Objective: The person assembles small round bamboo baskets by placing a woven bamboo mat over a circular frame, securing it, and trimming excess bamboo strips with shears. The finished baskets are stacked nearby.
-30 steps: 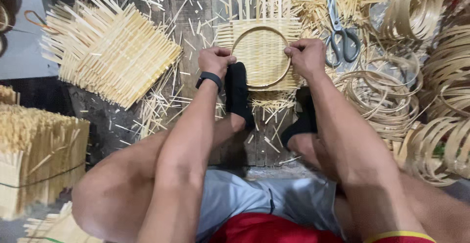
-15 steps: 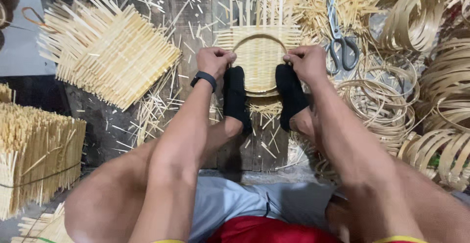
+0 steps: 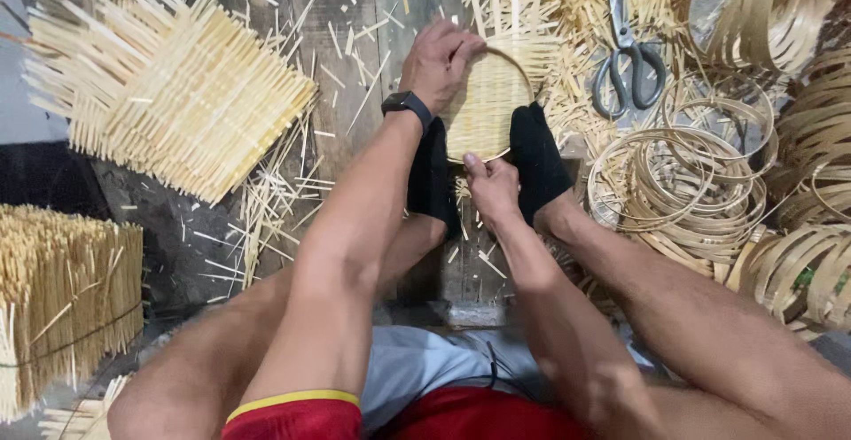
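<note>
Hands have shifted: my left hand (image 3: 441,61) now grips the basket's (image 3: 486,108) far rim, my right hand (image 3: 490,187) pinches its near edge, clamped between both socked feet (image 3: 535,158).

A round woven tray (image 3: 486,108) sits between two socked feet (image 3: 536,161), the left hand (image 3: 439,59) on its far rim and the right hand (image 3: 490,187) at its near edge. Scissors (image 3: 628,59) lie to its right above the coiled hoops (image 3: 691,174); a woven mat (image 3: 168,94) lies to the left, with bundled sticks (image 3: 62,289) nearer.
</note>
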